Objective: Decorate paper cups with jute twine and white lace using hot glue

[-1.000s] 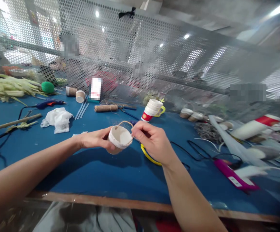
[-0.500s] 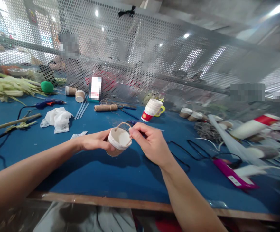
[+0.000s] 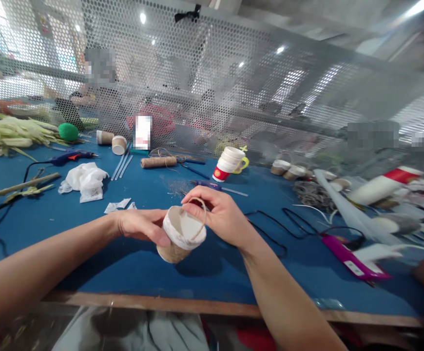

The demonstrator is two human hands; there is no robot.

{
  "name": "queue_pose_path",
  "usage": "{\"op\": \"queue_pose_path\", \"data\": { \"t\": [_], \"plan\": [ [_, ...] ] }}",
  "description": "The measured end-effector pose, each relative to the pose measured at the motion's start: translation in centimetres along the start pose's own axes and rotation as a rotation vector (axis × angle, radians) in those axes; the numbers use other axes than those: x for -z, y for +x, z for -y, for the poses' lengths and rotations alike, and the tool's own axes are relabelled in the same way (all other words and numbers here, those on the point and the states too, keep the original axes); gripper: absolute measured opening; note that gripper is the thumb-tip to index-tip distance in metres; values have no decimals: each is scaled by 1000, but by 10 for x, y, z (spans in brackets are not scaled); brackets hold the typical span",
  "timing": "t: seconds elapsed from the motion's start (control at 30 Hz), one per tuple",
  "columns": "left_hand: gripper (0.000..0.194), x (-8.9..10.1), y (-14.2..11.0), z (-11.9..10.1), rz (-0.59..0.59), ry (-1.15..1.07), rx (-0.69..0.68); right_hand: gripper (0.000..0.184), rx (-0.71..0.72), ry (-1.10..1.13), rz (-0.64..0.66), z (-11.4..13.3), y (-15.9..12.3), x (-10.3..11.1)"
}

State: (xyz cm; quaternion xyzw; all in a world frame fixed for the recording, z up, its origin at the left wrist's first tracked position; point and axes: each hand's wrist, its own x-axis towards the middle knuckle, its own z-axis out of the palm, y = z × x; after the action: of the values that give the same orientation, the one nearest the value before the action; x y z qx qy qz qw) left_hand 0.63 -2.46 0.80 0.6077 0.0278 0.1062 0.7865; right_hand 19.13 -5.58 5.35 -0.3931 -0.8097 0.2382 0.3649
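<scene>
A small paper cup [image 3: 175,252] wrapped in brown twine, with white lace around its rim, is tilted with its mouth toward me above the table. My left hand [image 3: 142,225] is closed around the cup's left side, thumb on the front. A twine loop handle [image 3: 203,213] arches over the mouth. My right hand [image 3: 222,213] grips the far right rim, its thumb inside the cup under the loop and its fingers behind. Beyond them lies a blue glue gun [image 3: 208,185] with a clear glue stick. Scraps of white lace [image 3: 117,205] are near my left wrist.
Stacked paper cups [image 3: 230,163] stand at the back. A twine roll [image 3: 158,162], crumpled white lace [image 3: 83,181], another glue gun [image 3: 71,157] and corn husks [image 3: 14,134] lie to the left. A purple power strip [image 3: 354,261] with black cables is on the right. Perforated metal mesh [image 3: 183,87] rises behind.
The cup has come a little lower and nearer, tilting further. My right hand has shifted from pinching the handle's right end to gripping the rim, uncovering the blue glue gun behind.
</scene>
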Motion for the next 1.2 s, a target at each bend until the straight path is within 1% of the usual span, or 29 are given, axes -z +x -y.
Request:
{"op": "queue_pose_path", "data": {
  "t": [0.07,0.27,0.43,0.7,0.8,0.83,0.87,0.93,0.97,1.03,1.07,1.13,1.2],
  "plan": [
    [50,-3,3,-1,-7,41,11,6,26,-19,-12,0,0,0],
    [37,-8,8,-1,52,62,-39,6,78,-36,-34,-2,1,-1],
    [35,-9,6,-4,21,90,-38,8,83,-30,-54,-1,1,-3],
    [40,-9,5,-3,-10,125,-50,9,95,-66,-77,0,1,-4],
    [36,-6,4,-5,-1,179,-47,9,93,-58,-86,-2,1,-5],
    [34,-5,3,-6,-14,219,-53,7,87,-43,-89,-4,1,-5],
    [33,-3,3,-7,-47,268,-65,7,74,-21,-92,-5,1,-5],
    [37,3,1,-7,-175,393,-115,16,33,21,-139,-7,0,-2],
    [43,6,0,-7,-263,464,-153,19,9,23,-180,-7,0,0],
    [58,11,-1,-7,-449,609,-229,16,-25,-15,-262,-5,-2,6],
    [64,13,-1,-7,-534,680,-262,18,-32,-41,-282,-3,-3,8],
    [68,16,-1,-6,-671,805,-312,25,-22,-77,-253,1,-4,12],
    [67,16,-1,-5,-751,902,-350,27,3,-93,-192,5,-4,12]
  ]
}}
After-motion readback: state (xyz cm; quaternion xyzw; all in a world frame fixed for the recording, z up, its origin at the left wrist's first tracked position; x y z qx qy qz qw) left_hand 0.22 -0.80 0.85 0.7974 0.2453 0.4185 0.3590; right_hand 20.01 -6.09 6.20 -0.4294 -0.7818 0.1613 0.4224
